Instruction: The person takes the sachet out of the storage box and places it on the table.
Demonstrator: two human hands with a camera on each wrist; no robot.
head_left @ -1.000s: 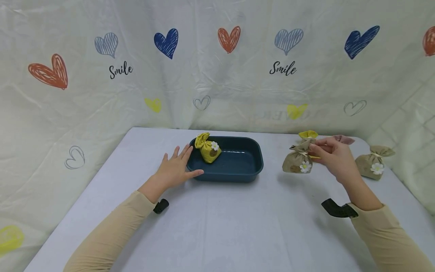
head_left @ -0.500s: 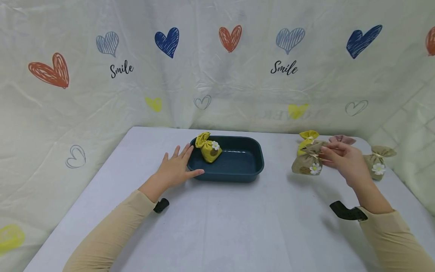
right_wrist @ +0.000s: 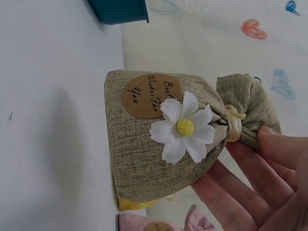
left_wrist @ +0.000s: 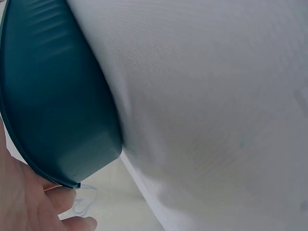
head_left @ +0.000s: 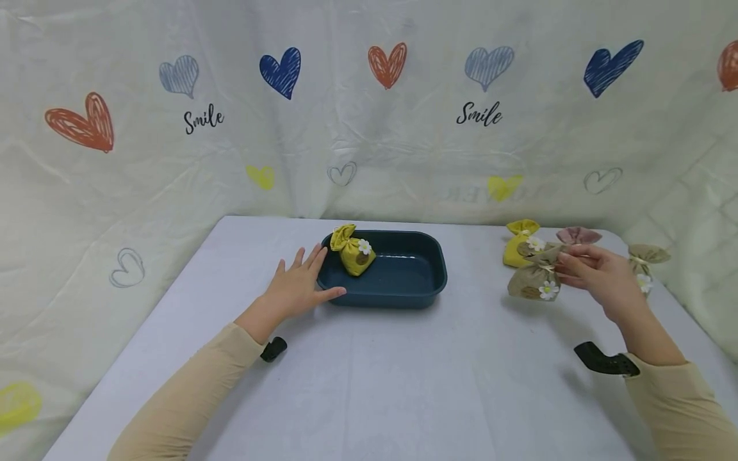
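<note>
A beige cloth sachet (head_left: 533, 282) with a white flower and a round brown label hangs over the right side of the table. My right hand (head_left: 602, 282) pinches it by the gathered neck; in the right wrist view the thumb lies on the ruffled top of the sachet (right_wrist: 159, 139). My left hand (head_left: 294, 288) rests with spread, straight fingers on the left end of a dark teal tray (head_left: 398, 299). In the left wrist view those fingers touch the rim of the tray (left_wrist: 62, 96). Inside the tray, at its left, leans a yellow sachet (head_left: 355, 257).
Behind the held sachet stand another yellow sachet (head_left: 516, 250) and a pink one (head_left: 578, 235), partly hidden. A second beige sachet (head_left: 648, 254) stands at the right edge, partly behind my right hand. A curtain printed with hearts (head_left: 334, 128) hangs behind the white table (head_left: 403, 378).
My right hand has moved to the right with the beige sachet, uncovering more of the yellow sachet behind it. My left hand and the tray have stayed in place.
</note>
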